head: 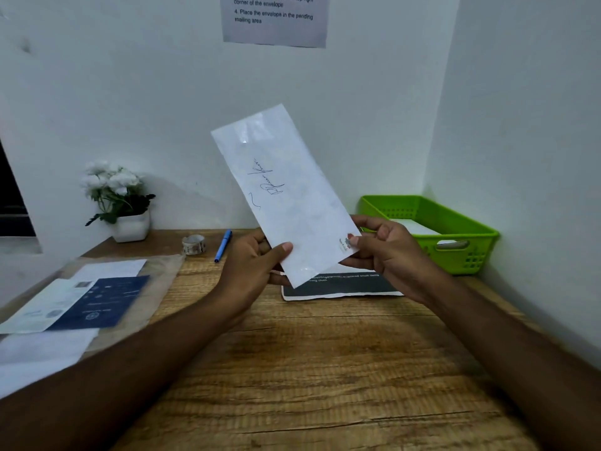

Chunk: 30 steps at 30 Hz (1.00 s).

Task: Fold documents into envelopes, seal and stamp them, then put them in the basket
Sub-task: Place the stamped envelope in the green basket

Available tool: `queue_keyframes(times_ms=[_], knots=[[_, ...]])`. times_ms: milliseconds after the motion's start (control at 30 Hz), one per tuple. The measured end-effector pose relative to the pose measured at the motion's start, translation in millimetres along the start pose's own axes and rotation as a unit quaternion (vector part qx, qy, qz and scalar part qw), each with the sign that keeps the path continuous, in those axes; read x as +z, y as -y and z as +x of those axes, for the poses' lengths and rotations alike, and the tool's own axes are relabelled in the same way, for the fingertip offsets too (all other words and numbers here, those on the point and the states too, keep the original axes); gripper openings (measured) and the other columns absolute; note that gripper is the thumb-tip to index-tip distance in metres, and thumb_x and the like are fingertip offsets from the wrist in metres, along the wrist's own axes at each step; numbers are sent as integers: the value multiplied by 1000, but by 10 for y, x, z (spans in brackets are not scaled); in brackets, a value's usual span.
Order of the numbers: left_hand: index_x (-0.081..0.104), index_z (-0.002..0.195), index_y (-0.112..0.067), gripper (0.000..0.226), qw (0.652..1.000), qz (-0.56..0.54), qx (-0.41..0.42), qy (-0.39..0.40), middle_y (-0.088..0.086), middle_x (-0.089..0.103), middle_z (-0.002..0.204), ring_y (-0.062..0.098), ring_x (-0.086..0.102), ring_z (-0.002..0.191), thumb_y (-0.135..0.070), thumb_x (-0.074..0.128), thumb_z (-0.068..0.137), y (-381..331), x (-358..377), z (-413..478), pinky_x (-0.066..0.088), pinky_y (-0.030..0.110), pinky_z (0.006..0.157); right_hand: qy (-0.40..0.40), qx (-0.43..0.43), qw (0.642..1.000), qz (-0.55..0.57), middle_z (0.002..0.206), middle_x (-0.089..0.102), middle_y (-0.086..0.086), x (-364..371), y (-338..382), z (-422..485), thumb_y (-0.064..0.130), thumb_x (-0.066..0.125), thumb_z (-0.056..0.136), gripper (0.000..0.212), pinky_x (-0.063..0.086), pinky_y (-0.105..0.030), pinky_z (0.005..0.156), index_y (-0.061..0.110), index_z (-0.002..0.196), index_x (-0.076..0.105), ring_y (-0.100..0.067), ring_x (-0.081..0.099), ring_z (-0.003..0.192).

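Head view: at centre frame the left hand [257,260] and right hand [388,247] pinch the tilted envelope's [286,193] lower corners, where the right thumb could drag the stamp [345,245] loose before the basket [390,202].

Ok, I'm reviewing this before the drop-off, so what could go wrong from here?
1. The left hand and right hand pinch only the lower end of the envelope; its long free end could bend or slip from that grip.
2. The right hand's thumb sits at the stamp; if the stamp is loose, it might shift.
3. The green basket lies off to the right; a careless drop could catch its rim.
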<state>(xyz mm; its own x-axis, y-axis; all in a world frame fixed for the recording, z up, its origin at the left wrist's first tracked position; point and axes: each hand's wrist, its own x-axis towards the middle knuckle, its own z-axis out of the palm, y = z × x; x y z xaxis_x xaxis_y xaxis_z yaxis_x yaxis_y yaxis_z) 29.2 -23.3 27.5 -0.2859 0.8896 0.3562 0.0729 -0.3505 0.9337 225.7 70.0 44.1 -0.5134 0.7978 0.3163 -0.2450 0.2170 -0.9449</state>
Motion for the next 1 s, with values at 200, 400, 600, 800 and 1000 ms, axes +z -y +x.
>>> queue_keyframes(times_ms=[200,400,600,800,1000], knots=[[48,130,-10,40,1000,27,5,8,11,72,94,23,72,67,-8,59,92,-78,57,76,56,31,45,-3,27,1000,-14,88,73,-10,-22,5,2,-14,35,94,46,62,-33,64,21,106,63,-22,68,68],[34,139,-14,51,997,5,-39,72,20,70,100,37,70,63,-10,57,94,-151,250,209,54,29,44,-70,12,997,-29,102,68,-6,-133,130,-25,0,51,96,40,60,-33,58,19,130,54,-22,69,77],[27,141,-20,59,990,-16,-49,130,23,65,109,38,69,62,-4,57,93,-222,699,408,52,29,44,-174,-14,974,-143,90,72,1,-510,315,-68,5,58,93,32,51,-22,50,15,124,62,-8,67,65],[42,124,-3,40,978,-38,-76,191,18,67,87,26,67,55,1,61,89,-315,1142,544,53,26,46,-257,10,949,-179,84,69,-4,-998,438,-129,-3,62,87,30,53,-17,53,7,115,68,-11,62,70],[34,133,5,72,965,-47,-127,224,11,59,83,26,69,69,8,75,74,-239,1442,616,60,29,64,-315,40,932,-177,97,65,-17,-1317,482,-169,-4,60,90,17,56,-17,51,-1,103,69,-15,59,68]])
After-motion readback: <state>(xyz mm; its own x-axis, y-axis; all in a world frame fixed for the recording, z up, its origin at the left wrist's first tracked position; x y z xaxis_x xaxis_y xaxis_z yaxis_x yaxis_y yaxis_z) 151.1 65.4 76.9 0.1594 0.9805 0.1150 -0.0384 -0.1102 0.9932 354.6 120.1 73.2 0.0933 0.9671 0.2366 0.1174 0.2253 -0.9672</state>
